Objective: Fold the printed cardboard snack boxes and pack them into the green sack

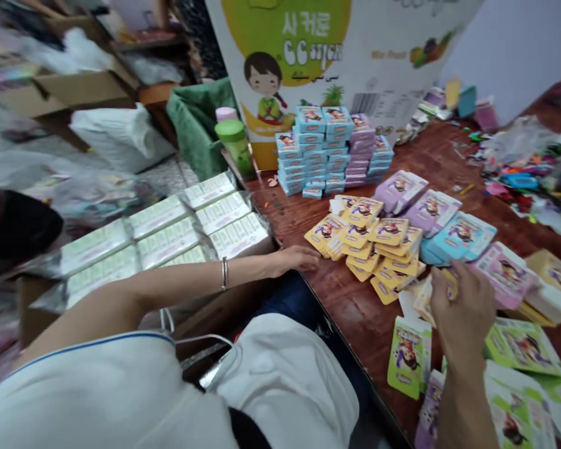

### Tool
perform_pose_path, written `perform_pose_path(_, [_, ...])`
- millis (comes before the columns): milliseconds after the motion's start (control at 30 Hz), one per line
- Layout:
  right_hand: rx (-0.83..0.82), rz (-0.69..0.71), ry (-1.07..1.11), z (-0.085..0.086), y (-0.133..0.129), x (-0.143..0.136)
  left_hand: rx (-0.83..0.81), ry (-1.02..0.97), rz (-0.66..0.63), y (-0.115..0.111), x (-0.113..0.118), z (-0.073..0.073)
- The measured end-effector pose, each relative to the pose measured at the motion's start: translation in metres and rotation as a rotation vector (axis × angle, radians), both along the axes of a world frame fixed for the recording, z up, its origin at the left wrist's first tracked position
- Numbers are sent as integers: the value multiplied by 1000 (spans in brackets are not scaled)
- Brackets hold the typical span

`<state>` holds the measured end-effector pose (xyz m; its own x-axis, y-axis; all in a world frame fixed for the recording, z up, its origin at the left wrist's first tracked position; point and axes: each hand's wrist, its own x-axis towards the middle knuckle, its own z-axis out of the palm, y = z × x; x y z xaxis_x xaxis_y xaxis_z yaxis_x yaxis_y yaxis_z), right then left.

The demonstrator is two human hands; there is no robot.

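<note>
My left hand (295, 259) lies at the table's edge, fingers stretched out and holding nothing, just left of a fanned heap of yellow flat cartons (367, 231). My right hand (465, 302) is closed on a yellow carton (450, 282), mostly hidden by the fingers. Beside that hand are stacks of flat cartons: blue (462, 237), purple (430, 211) and pink (507, 273). Green flat cartons (409, 355) lie below and around the right wrist. Farther back stand folded small boxes, blue (311, 146) and purple (361, 146), piled in columns.
To my left, an open cardboard box holds wrapped packs of white-green boxes (168, 227). A large printed carton (327, 62) stands behind the piles, with a green bottle (235, 146) at its left. Colourful scraps and plastic (523, 174) litter the table's far right.
</note>
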<state>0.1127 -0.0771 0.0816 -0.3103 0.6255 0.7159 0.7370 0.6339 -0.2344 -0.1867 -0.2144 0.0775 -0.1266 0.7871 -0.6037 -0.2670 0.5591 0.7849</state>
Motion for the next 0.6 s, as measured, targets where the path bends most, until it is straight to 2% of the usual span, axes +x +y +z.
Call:
perform_pose_path(100, [30,369,-2,26,-19,-39,-22,-1,38,-19,4,-6])
perform_pose_path(200, [7,660,-136,38,-38,-86,11,-20,37,-29,3,-7])
perform_pose_path(267, [-24,797,-288,42,-48,-118,72,-28,1,-33,-6,-1])
perform_pose_path(333, [-64,905,-425,45,-55,-154,163,5,-58,-40,-26,11])
perform_pose_path(400, [-90,965,-522,49,-61,-195,257,118,-107,-51,-61,32])
perform_pose_path(467, [-115,1017,-559,52,-65,-243,299,317,-120,-69,-112,56])
perform_pose_path(533, [-150,1094,-535,53,-68,-299,224,553,-77,-93,-176,76])
perform_pose_path(600, [-175,1163,-485,50,-71,-359,170,722,10,-120,-248,83])
